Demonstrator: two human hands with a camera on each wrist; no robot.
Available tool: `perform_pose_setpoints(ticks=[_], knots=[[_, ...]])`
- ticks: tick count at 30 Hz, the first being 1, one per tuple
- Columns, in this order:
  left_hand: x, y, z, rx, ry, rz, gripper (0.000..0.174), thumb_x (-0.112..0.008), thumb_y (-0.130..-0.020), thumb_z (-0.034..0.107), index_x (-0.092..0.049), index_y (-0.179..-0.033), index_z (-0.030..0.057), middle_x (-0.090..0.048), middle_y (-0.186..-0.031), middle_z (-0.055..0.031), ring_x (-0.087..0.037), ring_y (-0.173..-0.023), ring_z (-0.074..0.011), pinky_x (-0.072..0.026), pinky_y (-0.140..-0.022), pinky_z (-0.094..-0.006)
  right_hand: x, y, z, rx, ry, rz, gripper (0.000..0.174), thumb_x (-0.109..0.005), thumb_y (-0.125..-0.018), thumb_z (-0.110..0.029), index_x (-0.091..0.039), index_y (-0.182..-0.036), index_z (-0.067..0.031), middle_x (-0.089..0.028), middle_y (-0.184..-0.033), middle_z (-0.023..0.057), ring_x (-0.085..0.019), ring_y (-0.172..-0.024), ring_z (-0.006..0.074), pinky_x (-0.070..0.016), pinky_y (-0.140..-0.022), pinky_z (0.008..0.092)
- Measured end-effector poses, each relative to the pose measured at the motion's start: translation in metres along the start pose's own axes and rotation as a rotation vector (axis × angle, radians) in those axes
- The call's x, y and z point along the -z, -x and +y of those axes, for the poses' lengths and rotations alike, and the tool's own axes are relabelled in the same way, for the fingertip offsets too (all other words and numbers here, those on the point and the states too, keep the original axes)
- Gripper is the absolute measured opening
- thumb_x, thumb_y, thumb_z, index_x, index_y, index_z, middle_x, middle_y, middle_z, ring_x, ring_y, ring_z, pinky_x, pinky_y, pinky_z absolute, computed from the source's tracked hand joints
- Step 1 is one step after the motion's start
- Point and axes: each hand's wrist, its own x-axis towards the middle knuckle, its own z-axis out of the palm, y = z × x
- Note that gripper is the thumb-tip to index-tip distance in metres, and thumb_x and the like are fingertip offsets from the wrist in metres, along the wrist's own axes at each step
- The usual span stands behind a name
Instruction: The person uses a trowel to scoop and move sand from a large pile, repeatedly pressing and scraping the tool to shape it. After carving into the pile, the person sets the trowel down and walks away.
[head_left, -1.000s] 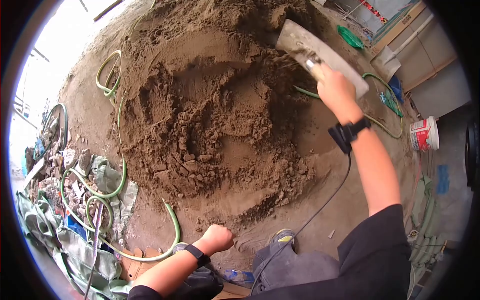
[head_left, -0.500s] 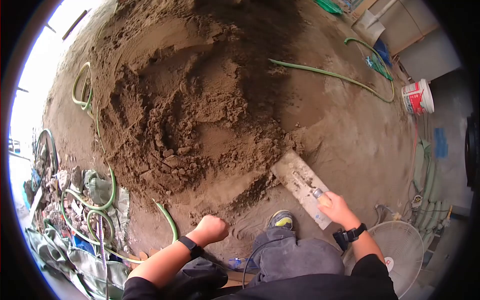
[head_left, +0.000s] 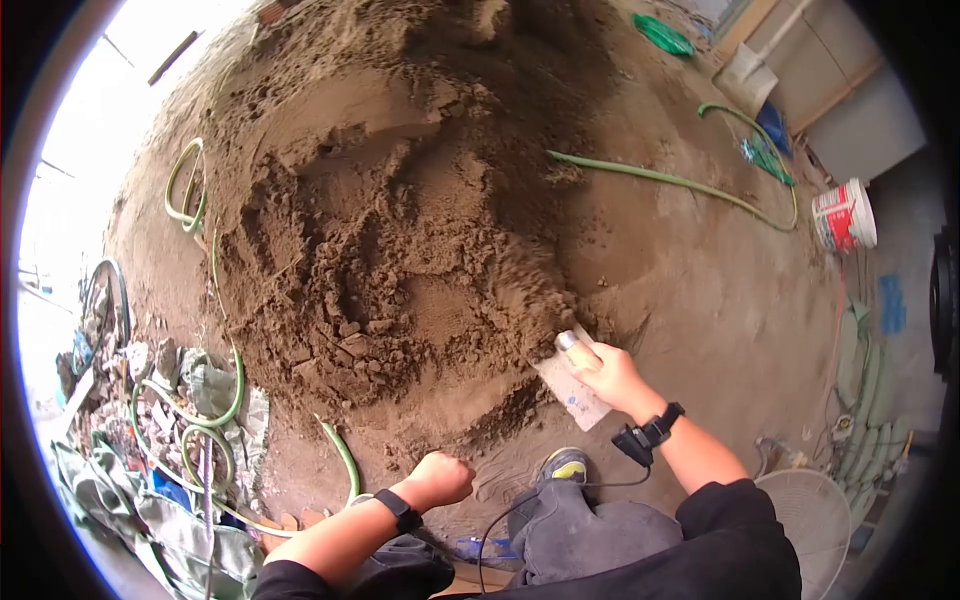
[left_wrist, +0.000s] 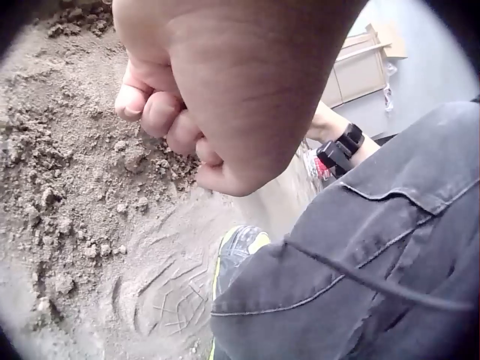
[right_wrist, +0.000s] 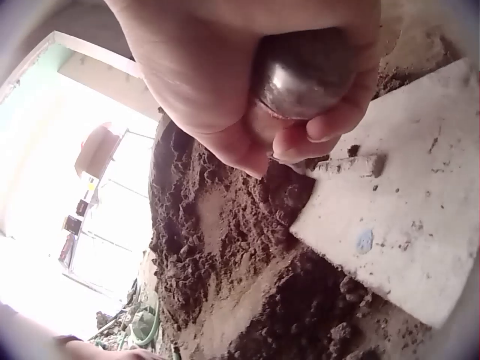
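Observation:
My right hand grips the handle of a rectangular plastering trowel, fingers wrapped round it. In the right wrist view the handle's metal end cap shows between the fingers, and the pale, dirt-speckled blade tilts beside the sand. The trowel is at the lower right edge of a large brown heap of damp sand, where loose grains blur just beyond it. My left hand is held as a fist over the ground by the heap's near edge. Its curled fingers hold nothing visible.
A green hose runs out from the heap's right side; more hose loops lie at left beside rubble and green sacks. A white-and-red bucket, a shovel and a fan stand at right. My shoe is close below the trowel.
The right hand swept the trowel from the heap's far right down near my leg, then back up and left to the sand's edge. The left fist has barely moved. The head view shifted.

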Motion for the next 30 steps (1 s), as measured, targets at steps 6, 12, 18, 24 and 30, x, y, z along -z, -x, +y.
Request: perform_pose_setpoints(ticks=[6,12,18,24,30], knots=[[0.027,-0.007,0.0,0.073,-0.046,-0.083,0.018,-0.054,-0.075,0.023,-0.066,-0.07,0.0105,-0.067,-0.073,-0.0121,-0.067,-0.071,-0.0303,-0.0533,-0.064,-0.0422,0.072,-0.065,-0.074,-0.084,-0.127,0.102,0.016,-0.062,-0.081,-0.009,-0.056,-0.092,0.0016,-0.057,-0.067,0.0025,-0.054,-0.05,0.0101,-0.0448,-0.046,0.027],[0.055,-0.017,0.004,-0.02,-0.139,0.034,0.018,-0.054,-0.077,0.022,-0.066,-0.069,0.0103,-0.066,-0.069,-0.0112,-0.066,-0.065,-0.0301,-0.0528,-0.06,-0.0425,0.079,-0.069,-0.104,-0.098,0.116,-0.111,0.017,-0.066,-0.082,-0.009,-0.057,-0.093,-0.0009,-0.058,-0.068,0.0004,-0.053,-0.049,0.0069,-0.044,-0.045,0.0243],[0.067,-0.012,-0.01,0.068,-0.099,0.179,0.024,-0.055,-0.078,0.028,-0.062,-0.066,0.0072,-0.063,-0.065,-0.0131,-0.063,-0.063,-0.0329,-0.0522,-0.059,-0.0442,0.049,0.018,-0.047,-0.327,0.003,-0.255,0.045,-0.069,-0.077,-0.016,-0.057,-0.117,0.0017,-0.064,-0.076,0.0091,-0.059,-0.054,0.012,-0.0498,-0.051,0.0292],[0.058,0.002,-0.023,0.067,-0.143,0.152,0.022,-0.054,-0.076,0.025,-0.061,-0.066,0.007,-0.063,-0.067,-0.013,-0.063,-0.063,-0.033,-0.0524,-0.061,-0.0442,-0.028,-0.016,-0.025,-0.006,0.042,-0.14,0.039,-0.069,-0.075,-0.025,-0.061,-0.103,0.0005,-0.064,-0.083,0.0226,-0.065,-0.077,0.0339,-0.0509,-0.069,0.0394],[0.055,-0.003,-0.012,0.108,-0.102,0.124,0.024,-0.053,-0.077,0.026,-0.06,-0.066,0.0058,-0.063,-0.067,-0.0137,-0.063,-0.064,-0.0338,-0.0522,-0.061,-0.0451,-0.077,-0.052,0.0,0.021,-0.008,-0.034,0.032,-0.072,-0.076,-0.022,-0.062,-0.095,0.0008,-0.065,-0.079,0.019,-0.064,-0.07,0.0269,-0.0497,-0.066,0.0366]])
